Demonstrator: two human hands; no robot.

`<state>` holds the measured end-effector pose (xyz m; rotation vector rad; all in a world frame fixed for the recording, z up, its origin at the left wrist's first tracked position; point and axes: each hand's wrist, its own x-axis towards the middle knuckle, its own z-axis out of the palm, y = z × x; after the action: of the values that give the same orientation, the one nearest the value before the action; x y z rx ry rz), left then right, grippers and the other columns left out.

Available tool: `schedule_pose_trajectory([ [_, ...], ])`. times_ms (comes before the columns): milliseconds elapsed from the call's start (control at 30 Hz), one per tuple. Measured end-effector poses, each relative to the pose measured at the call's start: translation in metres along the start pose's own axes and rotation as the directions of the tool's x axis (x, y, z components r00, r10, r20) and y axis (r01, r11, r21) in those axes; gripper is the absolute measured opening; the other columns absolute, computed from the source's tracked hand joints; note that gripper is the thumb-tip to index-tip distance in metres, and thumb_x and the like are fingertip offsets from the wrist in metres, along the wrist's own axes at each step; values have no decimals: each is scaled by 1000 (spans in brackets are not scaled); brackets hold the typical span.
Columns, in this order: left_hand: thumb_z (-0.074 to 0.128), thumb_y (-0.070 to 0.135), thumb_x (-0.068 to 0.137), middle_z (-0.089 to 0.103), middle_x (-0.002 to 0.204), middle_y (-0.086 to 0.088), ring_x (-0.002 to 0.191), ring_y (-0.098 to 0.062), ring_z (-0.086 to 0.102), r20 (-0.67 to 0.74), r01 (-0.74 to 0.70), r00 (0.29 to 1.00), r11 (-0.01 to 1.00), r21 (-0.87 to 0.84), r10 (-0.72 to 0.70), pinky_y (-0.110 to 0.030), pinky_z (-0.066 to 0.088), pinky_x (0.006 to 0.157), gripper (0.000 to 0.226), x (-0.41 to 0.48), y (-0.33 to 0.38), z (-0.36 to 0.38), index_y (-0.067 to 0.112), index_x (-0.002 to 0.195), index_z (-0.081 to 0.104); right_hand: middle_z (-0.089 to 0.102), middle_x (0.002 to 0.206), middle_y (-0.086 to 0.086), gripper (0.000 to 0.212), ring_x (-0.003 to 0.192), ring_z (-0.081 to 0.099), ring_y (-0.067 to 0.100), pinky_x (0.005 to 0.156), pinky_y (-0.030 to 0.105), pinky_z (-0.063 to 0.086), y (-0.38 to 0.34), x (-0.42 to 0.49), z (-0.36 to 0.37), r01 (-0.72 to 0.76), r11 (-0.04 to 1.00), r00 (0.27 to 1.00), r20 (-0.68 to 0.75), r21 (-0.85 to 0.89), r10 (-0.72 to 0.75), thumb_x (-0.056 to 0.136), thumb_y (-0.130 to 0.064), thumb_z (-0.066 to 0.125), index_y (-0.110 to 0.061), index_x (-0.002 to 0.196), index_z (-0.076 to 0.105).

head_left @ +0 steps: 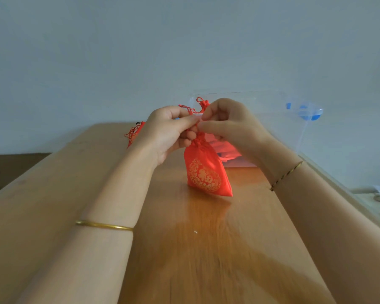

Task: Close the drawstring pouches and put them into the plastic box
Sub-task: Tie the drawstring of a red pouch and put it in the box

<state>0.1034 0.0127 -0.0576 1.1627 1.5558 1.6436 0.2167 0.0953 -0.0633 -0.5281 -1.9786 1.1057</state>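
Your L hand [169, 132] and R hand [230, 126] meet mid-scene, above the table [195, 249]. Each pinches the cords [190, 109] betw. thumb and forefinger, just above the neck of the pouch [206, 172]; the other fingers are curled in. The cord ends and knots stick up past your knuckles.

The pouch is red w/ a gold print. It hangs from your fingers, neck gathered tight and body tilted, w/ the bottom corner to the right. Can't tell if that corner touches the table.

The box [294, 128] is clear plastic w/ a blue latch [305, 111]. It sits far right, just behind your R hand. Red fabric [226, 148] shows through its near wall.

A 2nd pouch [135, 132] lies far left, partly hidden behind your L wrist.

There's a bangle [103, 225] on your L forearm and a braided band [286, 176] on your R wrist.
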Motion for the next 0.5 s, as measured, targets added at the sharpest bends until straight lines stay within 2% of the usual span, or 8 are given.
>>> schedule_pose_trajectory([
  [33, 60, 9, 88, 54, 43, 4, 35, -2, 48, -26, 7, 1000, 1000, 1, -7, -13, 38, 35, 19, 0, 0, 0, 11, 70, 55, 52, 65, 5, 21, 53, 46, 8, 52, 17, 38, 1, -1, 1, 40, 998, 999, 9, -52, -40, 76, -5, 71, -16, 75, 53],
  [133, 60, 9, 88, 53, 38, 5, 31, -2, 46, -75, 19, 997, 1000, 21, -17, -13, 35, 32, 17, -1, 1, 0, 11, 72, 55, 50, 68, 9, 23, 61, 44, 14, 59, 27, 37, 3, -1, 5, 140, 978, 990, 25, -154, -138, 72, -7, 75, -18, 74, 54],
  [233, 60, 9, 88, 53, 37, 5, 30, -2, 46, -97, 19, 995, 999, 42, -14, -12, 36, 32, 10, -1, 1, 0, 8, 78, 58, 43, 58, -5, 18, 52, 37, 1, 53, 15, 31, 3, 0, 9, 207, 941, 977, 11, -268, -212, 70, -8, 76, -13, 78, 60],
  [367, 61, 7, 87, 55, 38, 4, 32, -3, 50, -120, 36, 992, 999, 22, -33, -13, 41, 35, 5, 1, 1, -1, 2, 87, 60, 36, 53, -18, 11, 47, 45, -12, 52, 8, 34, -3, -5, 9, 241, 889, 965, -1, -389, -262, 74, -4, 71, -3, 83, 66],
  [500, 62, 7, 87, 56, 38, 3, 33, -3, 52, -106, 50, 993, 999, 12, -48, -14, 43, 36, 9, 1, 1, -1, 2, 80, 59, 35, 53, -16, 11, 49, 36, 0, 50, 13, 27, -6, -5, 11, 258, 794, 959, 43, -551, -281, 78, -8, 65, -7, 88, 69],
])
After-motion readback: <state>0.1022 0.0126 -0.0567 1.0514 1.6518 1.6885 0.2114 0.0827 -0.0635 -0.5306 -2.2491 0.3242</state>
